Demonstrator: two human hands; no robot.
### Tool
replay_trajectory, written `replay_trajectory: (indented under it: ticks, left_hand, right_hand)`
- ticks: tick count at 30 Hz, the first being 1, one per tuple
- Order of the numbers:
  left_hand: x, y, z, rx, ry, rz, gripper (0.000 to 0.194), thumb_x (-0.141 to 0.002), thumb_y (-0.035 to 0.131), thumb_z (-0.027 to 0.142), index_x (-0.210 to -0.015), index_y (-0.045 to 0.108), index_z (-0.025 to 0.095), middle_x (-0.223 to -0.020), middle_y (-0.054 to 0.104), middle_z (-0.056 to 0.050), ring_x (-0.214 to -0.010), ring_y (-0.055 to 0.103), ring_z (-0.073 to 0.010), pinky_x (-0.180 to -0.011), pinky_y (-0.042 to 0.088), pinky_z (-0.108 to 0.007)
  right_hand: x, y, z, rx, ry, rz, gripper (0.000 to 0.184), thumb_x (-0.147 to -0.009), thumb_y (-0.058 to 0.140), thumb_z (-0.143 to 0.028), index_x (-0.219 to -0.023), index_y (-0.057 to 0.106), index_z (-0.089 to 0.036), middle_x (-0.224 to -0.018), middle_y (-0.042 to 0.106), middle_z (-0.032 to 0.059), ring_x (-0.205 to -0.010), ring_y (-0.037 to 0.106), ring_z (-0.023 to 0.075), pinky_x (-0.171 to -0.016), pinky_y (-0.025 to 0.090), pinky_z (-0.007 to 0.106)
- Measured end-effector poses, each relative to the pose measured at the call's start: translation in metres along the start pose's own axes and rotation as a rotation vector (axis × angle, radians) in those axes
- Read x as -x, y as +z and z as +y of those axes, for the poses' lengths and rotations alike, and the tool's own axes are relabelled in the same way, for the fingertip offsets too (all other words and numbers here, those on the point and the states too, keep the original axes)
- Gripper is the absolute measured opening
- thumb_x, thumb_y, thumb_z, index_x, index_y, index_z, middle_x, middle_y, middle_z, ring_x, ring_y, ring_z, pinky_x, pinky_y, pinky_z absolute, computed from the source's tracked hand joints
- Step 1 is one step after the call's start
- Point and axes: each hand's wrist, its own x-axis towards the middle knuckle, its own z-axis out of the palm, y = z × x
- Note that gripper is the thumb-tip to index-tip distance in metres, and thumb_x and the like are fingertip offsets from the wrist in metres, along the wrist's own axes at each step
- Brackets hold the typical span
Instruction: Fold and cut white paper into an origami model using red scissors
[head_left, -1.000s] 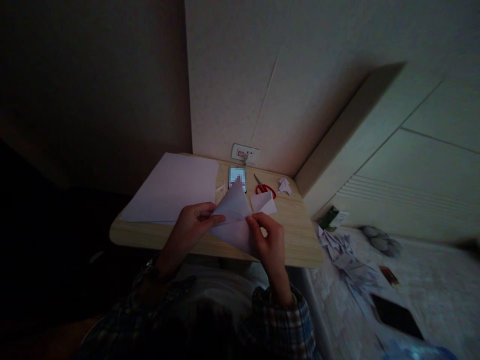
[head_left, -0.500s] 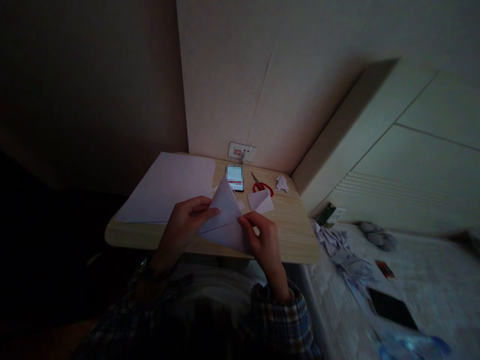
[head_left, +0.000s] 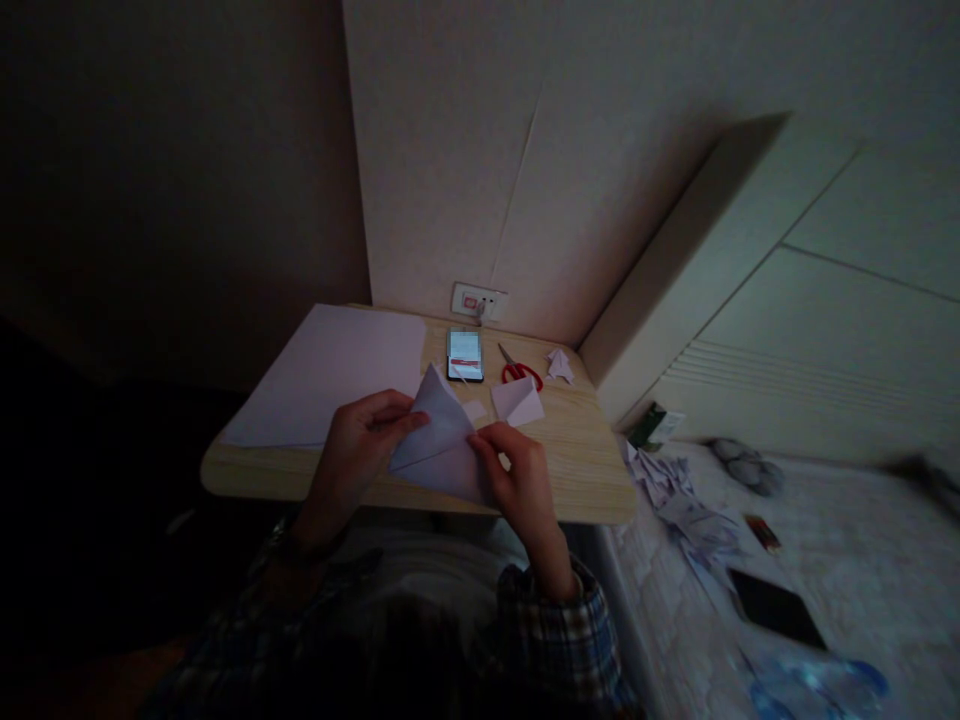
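Note:
A partly folded sheet of white paper [head_left: 442,440] is held above the front of the wooden table, its pointed flap tipped upward. My left hand [head_left: 366,440] pinches its left side between thumb and fingers. At the right edge of the fold, my right hand [head_left: 516,462] grips the sheet with thumb and fingertips. Just beyond the paper lie a phone [head_left: 465,355] with a lit screen, red-handled scissors [head_left: 520,374] and a small creased piece of paper [head_left: 519,402]. A folded paper figure [head_left: 559,366] rests at the table's back right.
Large white sheets [head_left: 337,370] cover the left of the table [head_left: 585,480]. A wall socket [head_left: 478,302] with a plug sits behind. On the bed to the right are crumpled papers [head_left: 694,515], a dark tablet-like slab [head_left: 776,608], a green box [head_left: 646,425] and a grey bundle [head_left: 746,466].
The paper's pointed flap has come down lower and leans more toward me. Both hands keep their hold on the sheet. The whole view has shifted slightly.

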Motion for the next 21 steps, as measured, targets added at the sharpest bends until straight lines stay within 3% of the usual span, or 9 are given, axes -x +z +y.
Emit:
replay_trajectory:
  ticks: [4,10,21]
  left_hand:
    - [-0.0011,0.0000,-0.0038,0.078,-0.020,0.010,0.032,-0.055,0.078,0.037,-0.077,0.067,0.017,-0.076,0.072,-0.002,-0.072,0.065,-0.0190,-0.064,0.049,-0.025]
    - [-0.0014,0.0008,-0.0034,0.082,0.018,0.026,0.021,-0.058,0.075,0.035,-0.065,0.066,0.018,-0.069,0.071,-0.001,-0.068,0.065,-0.0196,-0.061,0.050,-0.026]
    - [-0.0035,0.0021,-0.0050,0.079,0.118,0.097,0.022,-0.060,0.076,0.036,-0.070,0.066,0.019,-0.072,0.071,-0.001,-0.072,0.066,-0.0197,-0.063,0.051,-0.026]
  right_hand:
    - [0.0002,0.0004,0.0018,0.011,-0.005,-0.028,0.026,-0.091,0.048,-0.022,-0.068,0.059,-0.018,-0.067,0.059,0.0020,-0.064,0.054,0.0143,-0.060,0.038,0.024]
    - [0.0005,0.0013,0.0036,0.005,-0.031,-0.036,0.025,-0.091,0.048,-0.020,-0.068,0.058,-0.018,-0.066,0.057,0.0013,-0.064,0.053,0.0139,-0.060,0.038,0.024]
    - [0.0005,0.0005,0.0033,0.035,-0.040,-0.047,0.024,-0.091,0.048,-0.019,-0.069,0.056,-0.018,-0.067,0.055,0.0007,-0.064,0.052,0.0136,-0.061,0.037,0.024]
